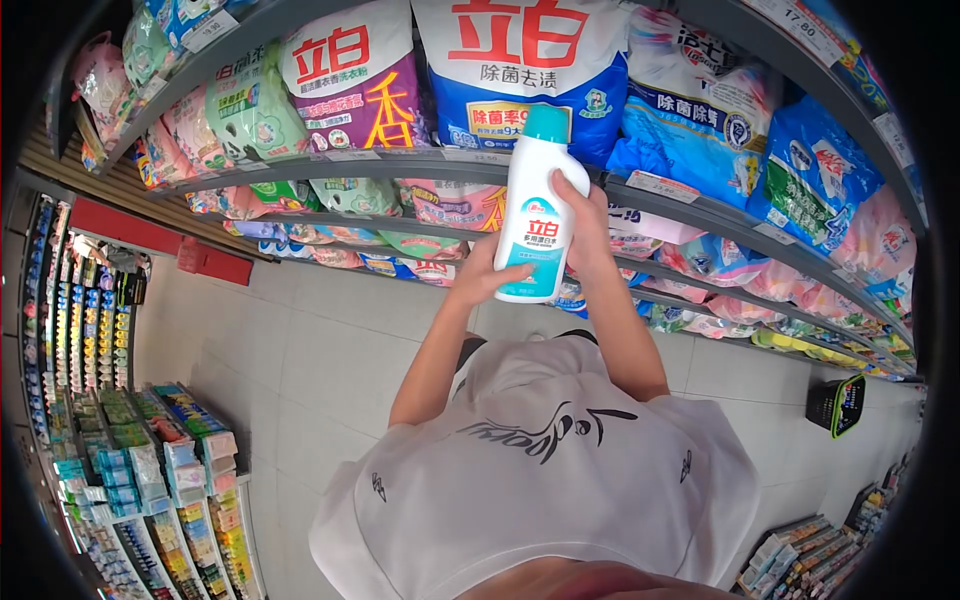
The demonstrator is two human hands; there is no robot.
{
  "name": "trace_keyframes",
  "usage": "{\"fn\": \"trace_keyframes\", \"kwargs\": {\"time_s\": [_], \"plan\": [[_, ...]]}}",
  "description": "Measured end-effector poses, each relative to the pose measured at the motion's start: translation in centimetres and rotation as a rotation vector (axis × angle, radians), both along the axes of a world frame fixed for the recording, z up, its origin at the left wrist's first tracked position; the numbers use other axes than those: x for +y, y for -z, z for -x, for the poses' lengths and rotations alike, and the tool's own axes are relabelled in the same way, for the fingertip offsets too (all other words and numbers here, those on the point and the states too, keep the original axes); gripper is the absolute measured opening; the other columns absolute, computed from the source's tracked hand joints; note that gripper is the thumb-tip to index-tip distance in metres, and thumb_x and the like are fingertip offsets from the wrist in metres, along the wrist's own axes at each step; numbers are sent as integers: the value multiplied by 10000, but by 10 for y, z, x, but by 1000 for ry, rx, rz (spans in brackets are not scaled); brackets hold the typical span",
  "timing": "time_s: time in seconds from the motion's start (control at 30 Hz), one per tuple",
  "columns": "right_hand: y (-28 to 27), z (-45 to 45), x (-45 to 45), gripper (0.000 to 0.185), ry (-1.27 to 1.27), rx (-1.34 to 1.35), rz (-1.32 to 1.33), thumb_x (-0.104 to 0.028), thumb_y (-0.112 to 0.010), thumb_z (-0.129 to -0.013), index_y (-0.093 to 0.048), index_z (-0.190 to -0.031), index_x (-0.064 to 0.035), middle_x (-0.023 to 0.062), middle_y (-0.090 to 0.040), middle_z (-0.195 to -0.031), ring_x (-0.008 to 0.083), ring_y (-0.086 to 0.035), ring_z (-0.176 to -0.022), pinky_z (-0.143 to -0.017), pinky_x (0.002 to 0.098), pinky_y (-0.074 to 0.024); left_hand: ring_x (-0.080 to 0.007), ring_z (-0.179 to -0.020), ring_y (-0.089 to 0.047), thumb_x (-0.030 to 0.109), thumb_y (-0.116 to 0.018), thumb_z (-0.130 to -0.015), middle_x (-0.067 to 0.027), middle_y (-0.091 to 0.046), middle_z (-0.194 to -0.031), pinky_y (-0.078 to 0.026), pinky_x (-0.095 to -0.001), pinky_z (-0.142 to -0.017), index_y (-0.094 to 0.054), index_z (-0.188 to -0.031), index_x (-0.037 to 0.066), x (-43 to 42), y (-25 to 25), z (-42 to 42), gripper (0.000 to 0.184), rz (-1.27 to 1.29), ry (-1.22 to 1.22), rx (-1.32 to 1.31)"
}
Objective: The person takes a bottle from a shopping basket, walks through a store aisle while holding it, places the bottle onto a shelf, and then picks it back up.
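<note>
Between my two hands I hold a white bleach bottle (537, 225) with a teal cap, upright, its label towards me. My left hand (482, 272) grips the lower left side, the thumb lying across the front near the base. My right hand (588, 222) wraps the upper right side, with its thumb on the front below the shoulder. The fingers behind the bottle are hidden. Just behind the cap stands a large blue and white bag of washing powder (520, 70) on the shelf. A purple and white bag (350, 80) is to its left.
Curved grey shelves (690, 205) of bagged detergent span the front, with price tags along their edges. A black basket (836, 406) with a green rim is on the tiled floor (330, 330) at right. Packed display racks (160, 450) stand at left.
</note>
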State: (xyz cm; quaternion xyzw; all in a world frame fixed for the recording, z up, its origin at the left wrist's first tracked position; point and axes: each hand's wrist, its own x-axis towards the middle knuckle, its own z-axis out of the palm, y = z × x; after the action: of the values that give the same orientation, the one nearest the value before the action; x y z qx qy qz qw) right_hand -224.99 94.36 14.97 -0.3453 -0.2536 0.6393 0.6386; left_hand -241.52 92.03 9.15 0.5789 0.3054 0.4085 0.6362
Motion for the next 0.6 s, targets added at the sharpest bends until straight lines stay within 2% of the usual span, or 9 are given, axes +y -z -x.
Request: {"fn": "trace_keyframes", "kwargs": {"time_s": [0.2,0.6], "plan": [[7,-17,-8,399,66,-2,21,-192,-689,-818,-556,-1064,92,156,-643,-916,203,-661,-751,-630,316,-547,-166,-915,-612,129,-713,-740,-117,-634,-1030,-495,-290,-794,-530,-1154,-53,3,1,-11,488,-18,109,23],[8,-30,-20,403,100,33,18,-212,-673,-832,-555,-1077,86,155,-641,-936,204,-659,-765,-646,314,-547,-163,-895,-613,159,-705,-748,-114,-639,-1020,-494,-288,-781,-538,-1138,-53,1,0,-27,475,-4,149,43]]}}
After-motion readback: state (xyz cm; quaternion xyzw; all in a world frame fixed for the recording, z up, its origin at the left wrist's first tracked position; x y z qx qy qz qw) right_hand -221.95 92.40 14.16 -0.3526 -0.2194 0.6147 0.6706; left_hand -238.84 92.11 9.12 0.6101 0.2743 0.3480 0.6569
